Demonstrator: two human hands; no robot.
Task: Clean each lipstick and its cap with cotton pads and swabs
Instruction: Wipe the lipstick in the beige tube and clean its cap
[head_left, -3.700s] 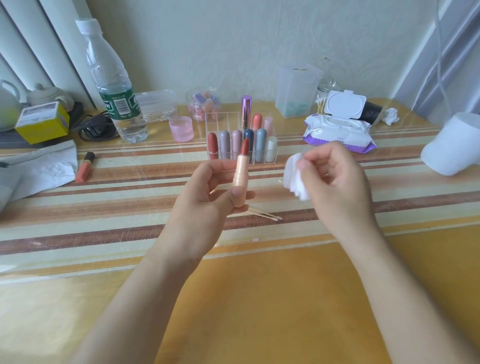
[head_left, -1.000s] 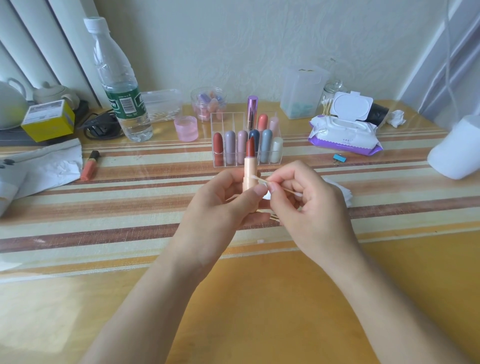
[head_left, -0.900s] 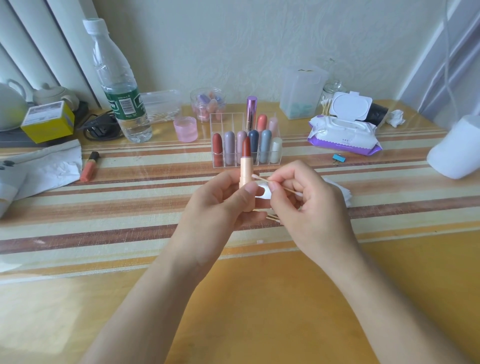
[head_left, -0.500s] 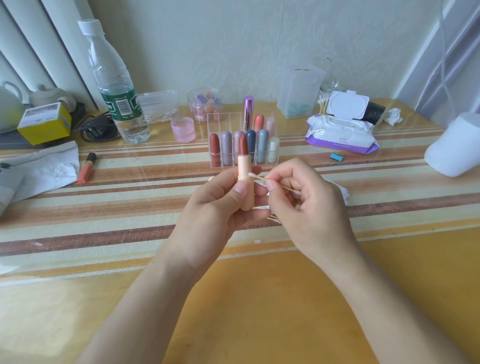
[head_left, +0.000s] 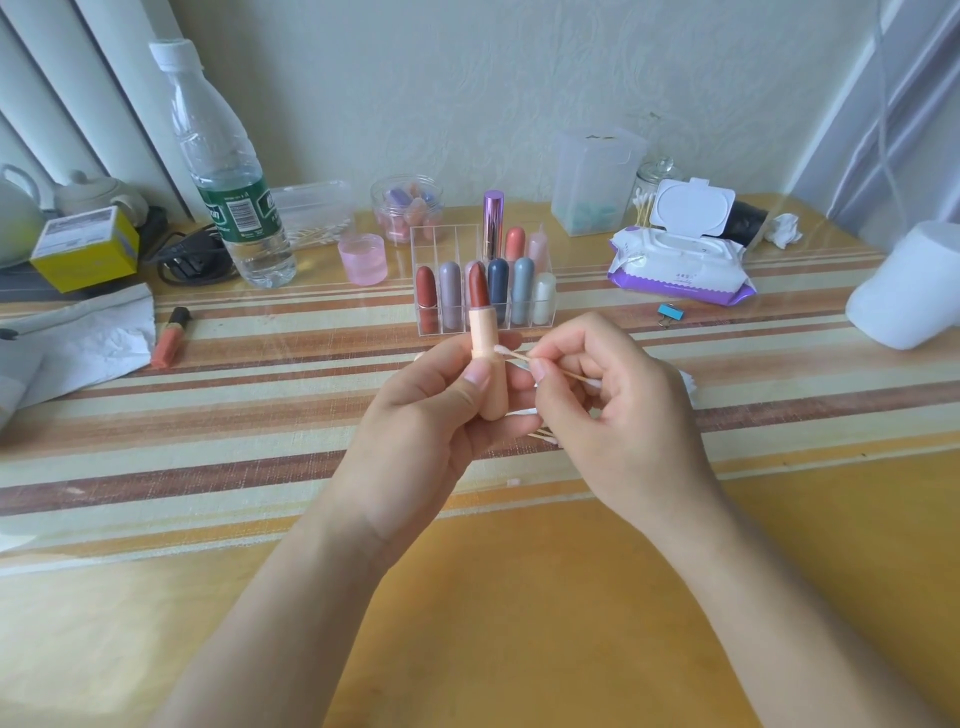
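Bullet (head_left: 478, 288): exposed and dark red. We judge that a slip of the cotton swab (head_left: 513, 355) upward would smear or gouge it, because the white tip works just below it with little margin.
Tube grip: a sideways push from the swab could twist the lipstick (head_left: 485, 338) loose, since we see only its lower half enclosed. It would drop onto the table (head_left: 519, 597).
Swab stick: thin wood. We expect it to bend or snap under hard pressure.
Left hand (head_left: 431, 415): fingers are curled round the lower half of the tube and the thumb is pressed on its front, which holds it upright.
Right hand (head_left: 613, 415): thumb and forefinger pinch the swab near its middle. The other fingers are loosely curled.
Lipstick position: uncapped, lifted off the table above its middle, between the two hands. Its upper half stands clear above the left thumb.
Contact: the swab tip touches the right side of the tube, at the step below the upper sleeve.
Cap: we cannot tell where it lies.
Table: the clear organizer (head_left: 447, 234) stands toward the far edge. Spare swabs (head_left: 543, 435) lie beneath the hands, and a cotton pad (head_left: 687, 383) peeks out beyond the right hand.
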